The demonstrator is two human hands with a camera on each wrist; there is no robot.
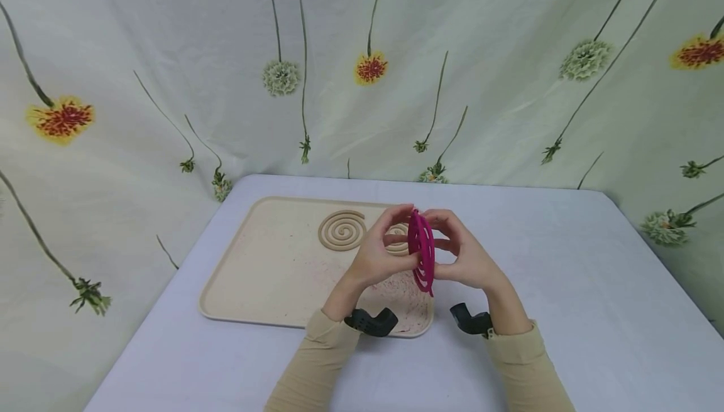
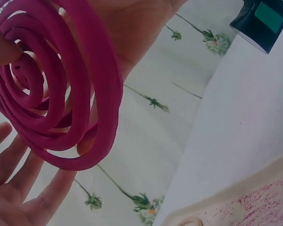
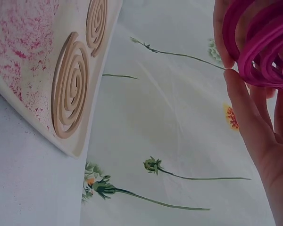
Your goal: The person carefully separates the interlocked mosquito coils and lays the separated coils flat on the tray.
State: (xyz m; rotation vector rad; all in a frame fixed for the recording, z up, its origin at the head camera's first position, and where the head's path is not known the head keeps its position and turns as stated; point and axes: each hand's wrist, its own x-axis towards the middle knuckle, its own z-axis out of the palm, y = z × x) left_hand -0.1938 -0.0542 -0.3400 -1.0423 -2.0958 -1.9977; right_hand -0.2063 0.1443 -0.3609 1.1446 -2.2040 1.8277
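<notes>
A magenta mosquito coil point(image 1: 422, 252) is held up edge-on over the right part of the tray, its spiral rings showing large in both wrist views. My left hand point(image 1: 380, 247) grips it from the left with the thumb low and fingers high. From the right side, my right hand point(image 1: 465, 250) holds the same coil between thumb and fingertips. Behind the hands, a tan coil point(image 1: 342, 230) lies flat on the beige tray point(image 1: 254, 261). A second tan coil point(image 3: 71, 89) lies beside it, partly hidden by my left hand in the head view.
Pink crumbs point(image 1: 398, 302) are scattered over the tray's right side. The tray sits on a white-covered table point(image 1: 565, 286), left of centre. A flower-print cloth point(image 1: 498, 85) hangs behind the table. Each wrist carries a black camera mount.
</notes>
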